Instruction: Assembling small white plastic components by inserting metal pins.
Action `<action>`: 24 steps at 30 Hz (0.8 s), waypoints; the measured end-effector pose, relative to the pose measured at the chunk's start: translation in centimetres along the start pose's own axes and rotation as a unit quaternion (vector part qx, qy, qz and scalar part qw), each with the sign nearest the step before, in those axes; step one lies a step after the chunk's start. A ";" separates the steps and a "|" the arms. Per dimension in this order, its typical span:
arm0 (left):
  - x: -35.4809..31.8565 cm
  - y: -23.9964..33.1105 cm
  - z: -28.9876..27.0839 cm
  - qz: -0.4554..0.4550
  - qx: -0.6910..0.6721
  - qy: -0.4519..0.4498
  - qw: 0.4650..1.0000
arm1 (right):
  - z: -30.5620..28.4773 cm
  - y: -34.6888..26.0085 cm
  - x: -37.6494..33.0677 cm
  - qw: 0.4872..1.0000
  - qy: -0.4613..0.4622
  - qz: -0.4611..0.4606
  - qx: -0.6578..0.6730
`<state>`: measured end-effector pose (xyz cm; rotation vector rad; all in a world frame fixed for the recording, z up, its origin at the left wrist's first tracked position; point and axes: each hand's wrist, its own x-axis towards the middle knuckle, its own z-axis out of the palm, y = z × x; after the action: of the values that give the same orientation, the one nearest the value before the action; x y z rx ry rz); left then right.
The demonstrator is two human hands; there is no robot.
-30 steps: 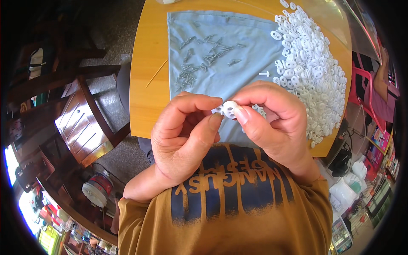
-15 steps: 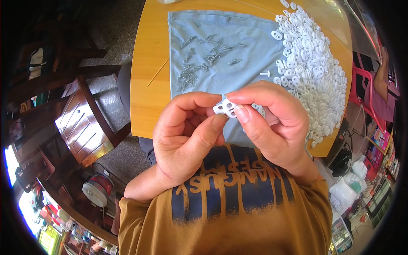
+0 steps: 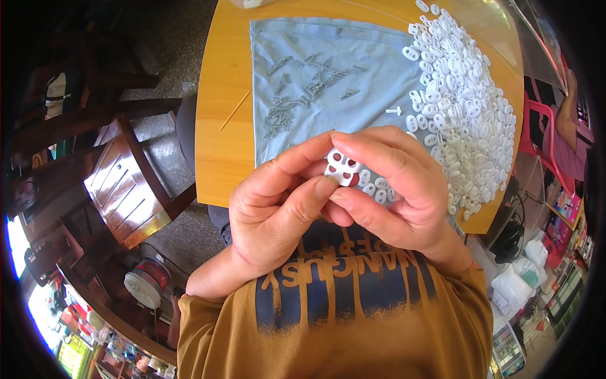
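Between my two hands is a small white plastic cord lock with two pairs of holes showing. My left hand pinches it with the thumb across its lower left edge. My right hand arches round it, index fingertip at its top and thumb near its bottom. Beyond my hands, a light blue cloth bears several small metal springs. A white T-shaped plunger lies at the cloth's right side. More white two-hole pieces show in the gap under my right hand.
A large heap of white oval two-hole pieces covers the right side of the wooden table. A thin stick lies left of the cloth. A wooden chair stands at the left, a red chair at the right.
The cord lock has turned so its hole pairs face up. My right thumb has moved off its face to below it, and my right index finger has shifted up to its top.
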<state>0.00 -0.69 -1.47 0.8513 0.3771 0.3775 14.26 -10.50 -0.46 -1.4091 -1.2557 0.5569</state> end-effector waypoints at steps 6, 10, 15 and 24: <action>-0.3 0.1 -0.1 -0.022 -0.042 -0.010 0.999 | -0.1 0.3 0.1 0.999 0.006 -0.037 -0.020; -0.1 -0.5 -0.5 0.032 0.015 -0.037 0.999 | -0.1 0.2 -0.1 0.999 -0.003 -0.019 0.037; -0.1 -1.0 -0.7 0.091 0.163 -0.017 0.982 | 0.0 0.4 -0.6 0.997 -0.002 0.007 0.083; -0.3 -1.5 -0.8 0.147 0.221 -0.004 0.964 | 0.2 0.3 -0.9 0.994 0.000 0.009 0.105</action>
<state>-0.34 -1.24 -3.10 1.3539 0.3329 0.5771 13.87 -11.21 -1.06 -1.2463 -1.1497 0.6804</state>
